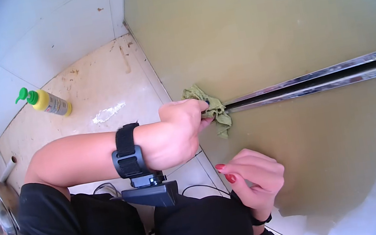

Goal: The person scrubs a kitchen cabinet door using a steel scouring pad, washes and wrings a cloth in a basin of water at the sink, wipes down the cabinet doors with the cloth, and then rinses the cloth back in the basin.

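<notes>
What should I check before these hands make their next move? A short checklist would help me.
1. Green cloth gripped: ok, in the left hand at the end of the metal rails.
2. Right hand free: ok, nothing visible in its curled fingers.
3. Pump bottle upright: ok, standing away from both hands.
4. Floor unmarked: not ok, brown stains show.
5. Rails clean: cannot tell, streaks might be reflections.
6. Cloth damp: cannot tell.
</notes>
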Demonstrator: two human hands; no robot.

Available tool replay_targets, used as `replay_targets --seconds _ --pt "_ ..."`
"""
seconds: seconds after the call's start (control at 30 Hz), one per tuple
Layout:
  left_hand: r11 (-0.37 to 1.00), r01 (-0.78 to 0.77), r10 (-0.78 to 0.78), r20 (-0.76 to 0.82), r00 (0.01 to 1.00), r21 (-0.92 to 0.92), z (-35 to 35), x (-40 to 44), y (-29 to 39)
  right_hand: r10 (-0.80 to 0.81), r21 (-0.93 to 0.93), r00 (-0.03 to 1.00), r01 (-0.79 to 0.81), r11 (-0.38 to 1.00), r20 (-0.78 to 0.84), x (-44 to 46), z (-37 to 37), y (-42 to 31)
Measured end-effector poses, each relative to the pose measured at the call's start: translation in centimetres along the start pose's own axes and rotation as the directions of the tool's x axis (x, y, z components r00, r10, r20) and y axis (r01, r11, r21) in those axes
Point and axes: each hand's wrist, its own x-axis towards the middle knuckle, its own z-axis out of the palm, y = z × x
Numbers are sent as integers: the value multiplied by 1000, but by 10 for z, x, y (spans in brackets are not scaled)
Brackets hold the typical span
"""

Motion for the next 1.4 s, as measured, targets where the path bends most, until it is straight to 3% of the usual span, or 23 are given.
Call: replay_targets --seconds 0.2,0.4,0.53,0.67,0.73,0.77,0.83,0.9,1.07,1.17,1.2,1.27,1.33,1.37,1.4 --pt "999 -26 28 69 997 -32 28 -43 18 -40 21 997 42 999 -70 0 -11 -23" --pt "991 -90 50 360 932 96 52 -98 47 -127 -7 985 127 992 -116 -5 -29 -39" --pt "988 -154 132 545 828 -5 70 -128 69 -123 -57 981 115 992 -151 -4 -35 -53" --pt "946 -265 317 694 646 -185 75 -150 92 -91 34 982 98 995 -167 0 -18 -68" --pt "864 -458 440 753 489 -207 69 -148 113 -99 24 981 104 994 -170 5 -13 -74" --pt "678 -714 538 779 321 -174 59 -138 131 -99 15 972 104 994 -211 7 -12 -77" --pt "299 -947 653 749 111 -121 35 -124 155 -94 5 941 102 995 -325 10 -6 -86" --pt "472 -879 675 668 315 -63 22 -138 148 -42 58 922 70 996 -386 10 -6 -90" --pt "412 -881 434 800 415 233 26 -156 127 -19 134 871 97 986 -491 39 -2 -114" --pt "181 -983 337 938 79 18 29 -136 118 -104 131 777 233 964 -621 68 6 -115" --pt "76 -991 296 951 -85 -112 36 -134 117 -142 70 726 254 965 -673 74 4 -115" --pt "70 -993 80 993 -88 -94 37 -169 114 -235 -89 621 257 962 -747 71 -3 -131" --pt "83 -982 108 981 -162 -171 52 -184 109 -303 -260 549 156 953 -779 59 -13 -160" --pt "92 -976 120 975 -188 -199 59 -189 106 -402 -433 546 78 898 -735 56 -28 -172" --pt "11 -974 162 961 -223 -228 65 -192 112 -488 -586 555 1 810 -673 52 -45 -182"
